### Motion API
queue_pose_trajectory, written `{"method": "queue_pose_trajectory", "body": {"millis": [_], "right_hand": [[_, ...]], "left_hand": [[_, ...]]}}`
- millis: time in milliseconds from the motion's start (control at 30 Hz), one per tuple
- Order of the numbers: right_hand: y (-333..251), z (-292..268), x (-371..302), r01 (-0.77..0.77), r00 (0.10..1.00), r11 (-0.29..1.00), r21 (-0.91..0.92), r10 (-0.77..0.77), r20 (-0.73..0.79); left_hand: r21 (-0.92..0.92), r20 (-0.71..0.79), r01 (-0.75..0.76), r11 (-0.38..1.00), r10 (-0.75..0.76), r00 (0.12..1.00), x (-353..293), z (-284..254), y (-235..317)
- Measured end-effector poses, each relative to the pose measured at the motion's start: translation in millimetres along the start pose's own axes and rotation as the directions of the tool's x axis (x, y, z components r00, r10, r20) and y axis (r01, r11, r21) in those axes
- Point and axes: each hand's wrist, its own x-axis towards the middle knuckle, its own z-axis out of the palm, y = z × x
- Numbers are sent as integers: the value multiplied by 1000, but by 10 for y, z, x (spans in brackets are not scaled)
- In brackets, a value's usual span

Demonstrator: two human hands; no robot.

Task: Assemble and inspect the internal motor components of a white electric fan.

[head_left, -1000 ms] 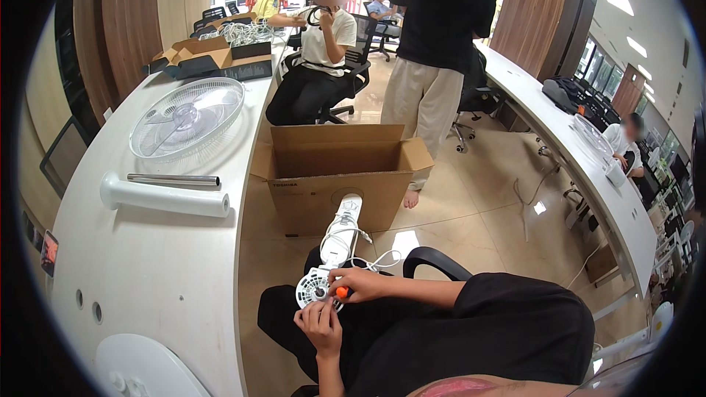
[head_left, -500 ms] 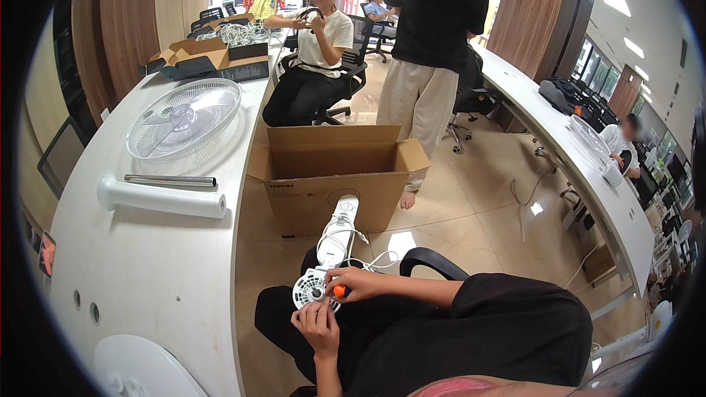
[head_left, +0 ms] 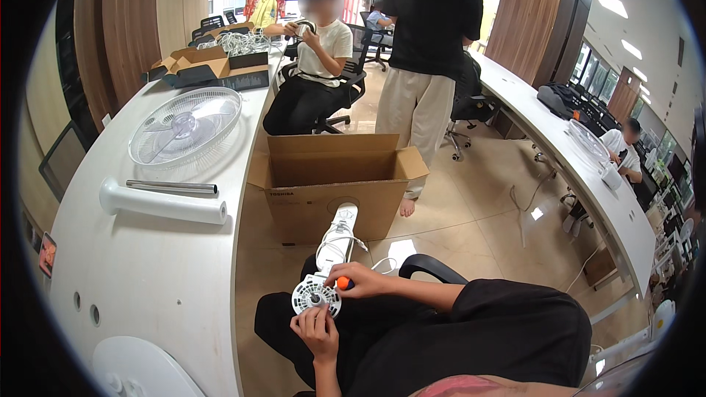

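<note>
Desk (head_left: 140, 279), white and curved, runs along the person's left side; near its far end lies a clear round fan grille (head_left: 184, 126), and nearer, close to the desk's right edge, a white tube (head_left: 163, 206) with a thin metal rod (head_left: 171, 187) just beyond it. Open cardboard box (head_left: 334, 180) stands on the floor just right of the desk's edge, ahead of the person's knees. Fan motor unit (head_left: 329, 268), white with a round slotted face, rests on the person's lap with its neck pointing toward the box. Left hand (head_left: 318, 328) sits below the round face, fingertips touching its lower rim, the fingers bent loosely around the edge rather than clamped. Right hand (head_left: 360, 279) lies just right of the face, curled tight around the orange handle of a screwdriver (head_left: 343, 283), whose tip meets the face near its upper right. Both hands thus flank the round face, one beneath, one beside.
</note>
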Motion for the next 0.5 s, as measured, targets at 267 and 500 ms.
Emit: {"method": "queue_pose_trajectory", "body": {"millis": [267, 500], "right_hand": [[-623, -479, 29, -113, 925, 966, 232, 188, -329], [-631, -737, 24, -42, 858, 999, 2, 37, -512]], "left_hand": [[7, 20, 18, 1000, -18, 1000, -96, -85, 10], [9, 13, -18, 1000, 18, 1000, 72, 11, -5]]}}
